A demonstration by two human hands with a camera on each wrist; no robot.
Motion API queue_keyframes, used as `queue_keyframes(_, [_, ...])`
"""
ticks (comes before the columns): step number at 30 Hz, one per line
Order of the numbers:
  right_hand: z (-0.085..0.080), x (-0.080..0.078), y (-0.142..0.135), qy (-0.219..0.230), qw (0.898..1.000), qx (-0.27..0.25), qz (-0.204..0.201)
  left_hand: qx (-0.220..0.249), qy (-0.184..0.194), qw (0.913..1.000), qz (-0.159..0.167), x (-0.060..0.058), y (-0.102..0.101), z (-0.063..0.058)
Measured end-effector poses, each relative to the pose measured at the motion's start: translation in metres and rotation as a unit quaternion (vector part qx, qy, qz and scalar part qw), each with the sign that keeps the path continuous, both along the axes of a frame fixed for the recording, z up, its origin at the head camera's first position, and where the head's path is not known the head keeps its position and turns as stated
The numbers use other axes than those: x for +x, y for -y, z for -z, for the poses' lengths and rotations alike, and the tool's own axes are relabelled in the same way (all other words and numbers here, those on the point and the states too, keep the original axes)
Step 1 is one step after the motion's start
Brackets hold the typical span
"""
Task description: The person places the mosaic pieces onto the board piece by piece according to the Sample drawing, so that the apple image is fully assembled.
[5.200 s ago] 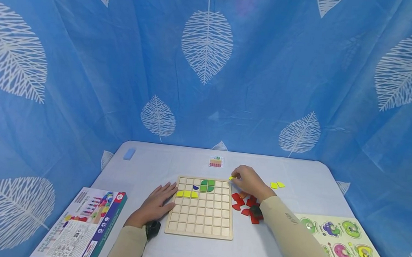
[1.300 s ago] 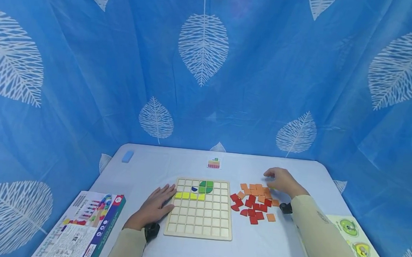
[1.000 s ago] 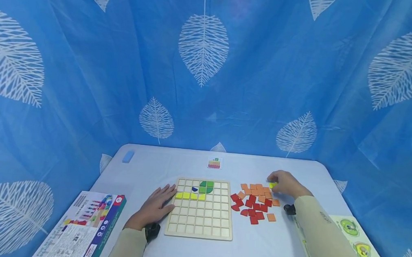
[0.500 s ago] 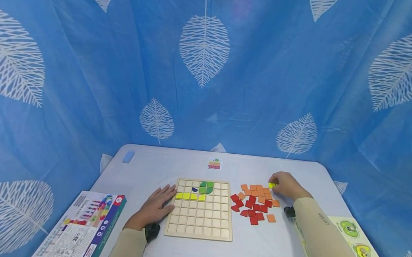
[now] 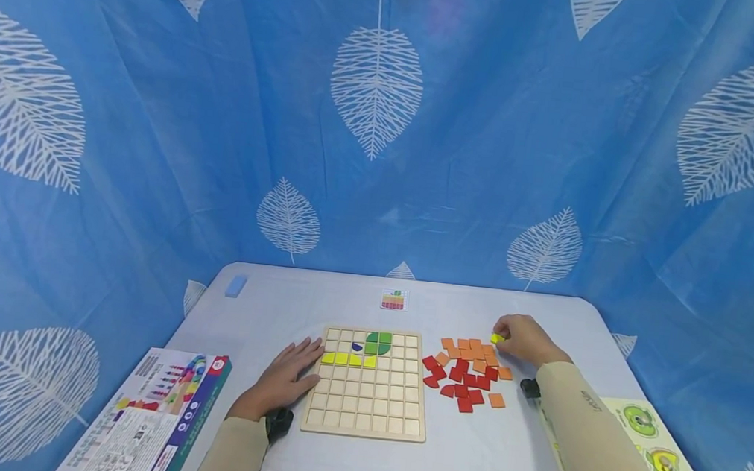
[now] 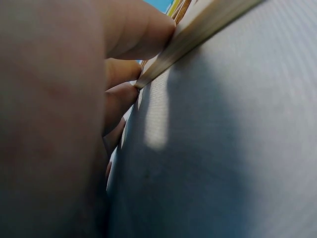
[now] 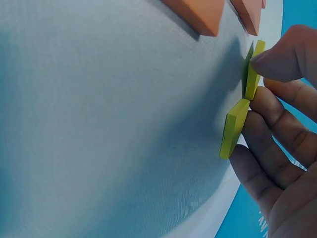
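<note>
Right hand pinching yellow tile | left hand lying straight-fingered, touching board | care: lifting straight up likely is sparing orange tiles

A yellow tile was pinched in the right hand beside a second tile; the gridded board lay flat.
</note>
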State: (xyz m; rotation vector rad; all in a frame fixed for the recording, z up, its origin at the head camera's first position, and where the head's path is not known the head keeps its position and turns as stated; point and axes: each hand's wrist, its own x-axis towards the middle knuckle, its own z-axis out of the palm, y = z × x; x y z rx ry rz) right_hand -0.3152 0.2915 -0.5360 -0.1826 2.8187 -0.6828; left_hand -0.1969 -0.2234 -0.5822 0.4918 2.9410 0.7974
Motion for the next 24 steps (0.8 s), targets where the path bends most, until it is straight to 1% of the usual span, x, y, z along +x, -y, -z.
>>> queue_keyframes(2, [-0.001, 0.000, 0.000, -0.002, 1.000, -0.001, 0.001, -0.005, 0.002, 1.0000, -0.001, 0.000, 0.000, 0.000])
queue_keyframes(9, [-0.004, 0.001, 0.004, -0.009, 1.000, -0.006, 0.007, 0.001, 0.001, 1.0000, -0.002, 0.000, 0.001, -0.001])
queue_keyframes(17, [-0.011, 0.001, 0.019, -0.035, 0.999, -0.009, -0.029, -0.003, -0.003, 1.0000, 0.002, -0.001, 0.001, -0.001])
queue_keyframes(24, [-0.018, 0.002, 0.041, -0.040, 0.998, -0.020, -0.049, 0.001, -0.005, 1.0000, 0.005, -0.001, 0.001, -0.002])
